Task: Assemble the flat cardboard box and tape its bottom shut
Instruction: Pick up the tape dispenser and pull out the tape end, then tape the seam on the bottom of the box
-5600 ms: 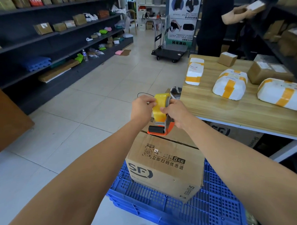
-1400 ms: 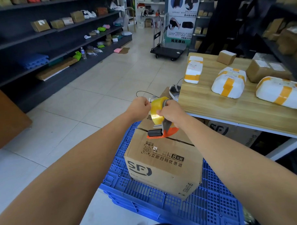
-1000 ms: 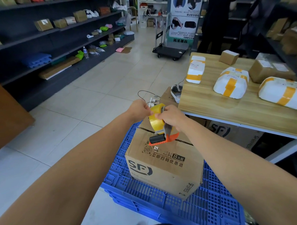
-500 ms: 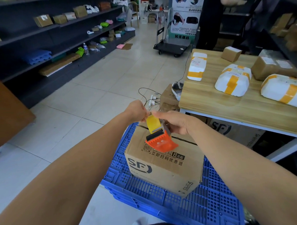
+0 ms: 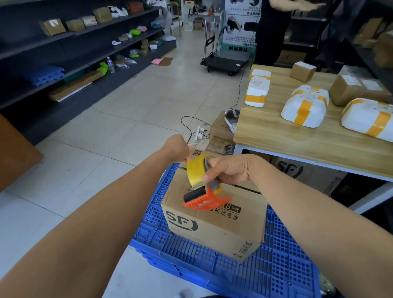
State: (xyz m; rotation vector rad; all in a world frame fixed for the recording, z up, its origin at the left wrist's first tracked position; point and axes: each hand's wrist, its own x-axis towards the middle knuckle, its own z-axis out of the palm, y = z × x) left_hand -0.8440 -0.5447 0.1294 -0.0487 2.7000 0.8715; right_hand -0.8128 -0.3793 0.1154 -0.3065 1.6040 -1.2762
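A brown cardboard box (image 5: pixel 216 224) with black printing stands folded up on a blue plastic crate (image 5: pixel 251 265). Just above its top, my right hand (image 5: pixel 229 170) grips an orange tape dispenser (image 5: pixel 204 198) loaded with a yellow tape roll (image 5: pixel 195 170). My left hand (image 5: pixel 176 147) is at the far side of the roll, its fingers pinched on the loose tape end near the box's far edge. The seam under the dispenser is partly hidden.
A wooden table (image 5: pixel 302 145) at the right carries several white parcels with yellow tape and brown boxes. More cartons sit under it. Cables and a power strip (image 5: pixel 198 132) lie on the tiled floor. Dark shelves (image 5: pixel 54 64) line the left. A person (image 5: pixel 273 23) stands behind the table.
The dispenser has come down from chest height to just above the box top and tipped forward. My left hand stays at the roll, pinching the tape end.
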